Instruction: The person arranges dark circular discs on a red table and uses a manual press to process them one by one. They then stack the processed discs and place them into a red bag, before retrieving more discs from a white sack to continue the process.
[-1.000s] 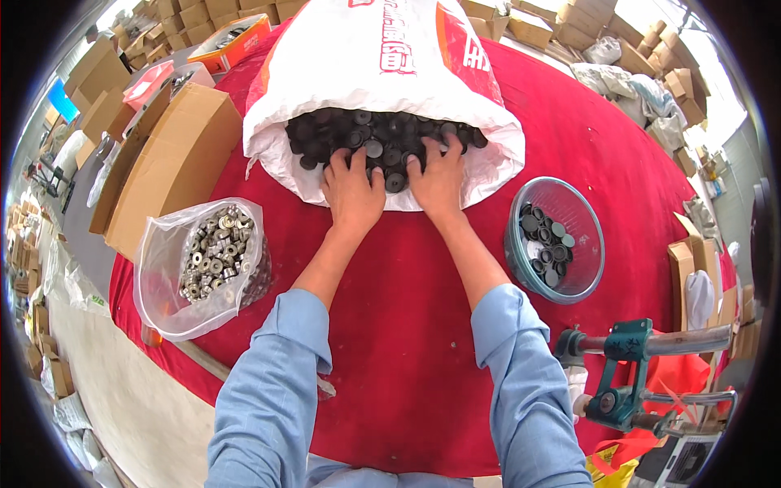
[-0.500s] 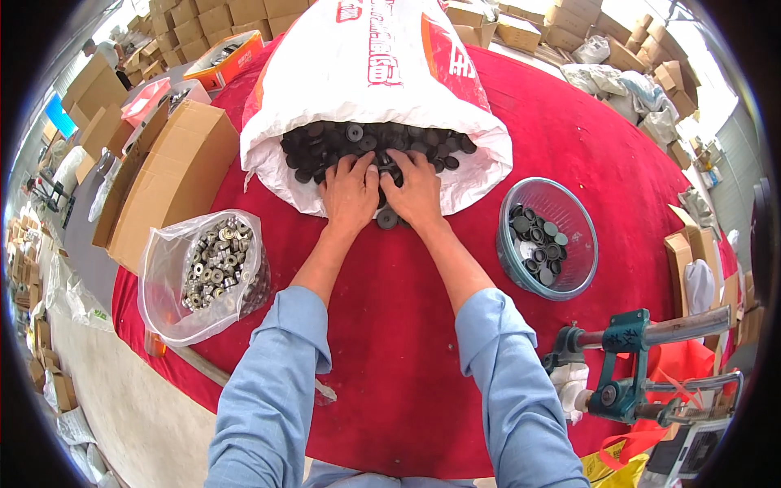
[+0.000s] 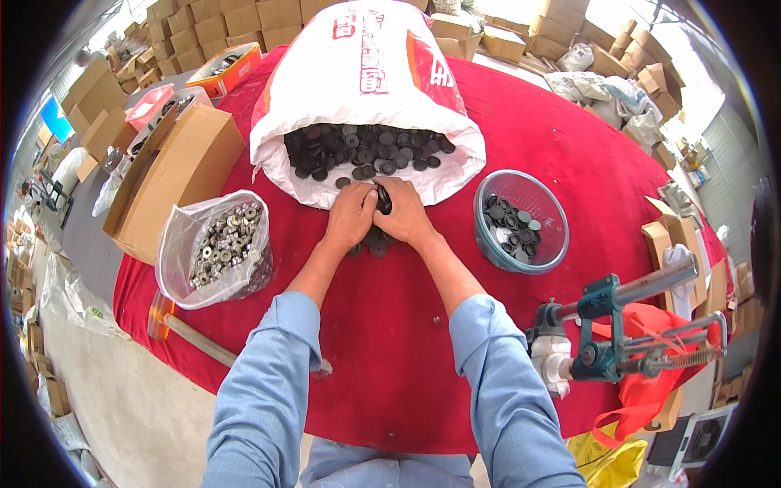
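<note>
A large white and red woven sack lies on the table with its mouth toward me, and many round black plastic caps fill the opening. Just outside the lower lip, my left hand and my right hand are cupped together, fingers curled around a small bunch of black caps. More caps lie on the red cloth under my palms. To the right stands a blue-grey plastic basket with similar black caps in it.
At left, a clear plastic bag holds metal bearings; beside it lies a hammer with a wooden handle. Behind is a cardboard box. A green hand press stands at right on the red-covered table.
Both hands have drawn back from inside the sack's mouth toward me, bringing black caps out onto the cloth. The view has shifted slightly.
</note>
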The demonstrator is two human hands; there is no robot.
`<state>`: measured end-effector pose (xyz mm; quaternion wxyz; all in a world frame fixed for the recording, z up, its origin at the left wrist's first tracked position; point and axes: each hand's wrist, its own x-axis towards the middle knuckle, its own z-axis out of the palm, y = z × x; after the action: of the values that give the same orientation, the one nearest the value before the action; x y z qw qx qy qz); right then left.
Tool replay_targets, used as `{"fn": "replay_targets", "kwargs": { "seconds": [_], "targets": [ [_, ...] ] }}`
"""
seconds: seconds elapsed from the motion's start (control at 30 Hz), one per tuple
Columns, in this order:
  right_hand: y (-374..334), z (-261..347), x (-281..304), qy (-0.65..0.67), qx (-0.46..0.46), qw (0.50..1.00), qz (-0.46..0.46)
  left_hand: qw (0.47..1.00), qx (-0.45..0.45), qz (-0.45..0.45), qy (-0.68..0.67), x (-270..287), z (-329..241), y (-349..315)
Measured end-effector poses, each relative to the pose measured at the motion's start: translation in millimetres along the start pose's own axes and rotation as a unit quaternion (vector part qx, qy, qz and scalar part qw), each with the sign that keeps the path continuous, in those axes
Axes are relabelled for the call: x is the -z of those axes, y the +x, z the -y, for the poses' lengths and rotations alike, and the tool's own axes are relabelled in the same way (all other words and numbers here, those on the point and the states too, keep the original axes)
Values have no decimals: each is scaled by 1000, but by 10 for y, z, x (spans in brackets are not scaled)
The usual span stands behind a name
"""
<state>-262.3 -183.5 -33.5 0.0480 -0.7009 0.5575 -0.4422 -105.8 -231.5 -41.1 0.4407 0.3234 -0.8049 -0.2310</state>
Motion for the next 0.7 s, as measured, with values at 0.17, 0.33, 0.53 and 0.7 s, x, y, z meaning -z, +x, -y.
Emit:
{"fn": "replay_targets", "kwargs": {
  "seconds": [0.17, 0.33, 0.53, 0.7],
  "targets": [
    [-432, 258, 257, 2, -6, 997, 73, 999, 18, 9, -26, -4, -401, -481],
    [-936, 588, 541, -44, -21, 996, 78, 998, -11, 56, -9, 26, -735, -860],
    [-1514, 811, 850, -69, -41, 993, 86, 988, 11, 148, -38, 77, -1151, -1229],
    [-2046, 1006, 1062, -83, -74, 991, 77, 966, -11, 258, 34, 232, -1451, -1585]
  ]
}}
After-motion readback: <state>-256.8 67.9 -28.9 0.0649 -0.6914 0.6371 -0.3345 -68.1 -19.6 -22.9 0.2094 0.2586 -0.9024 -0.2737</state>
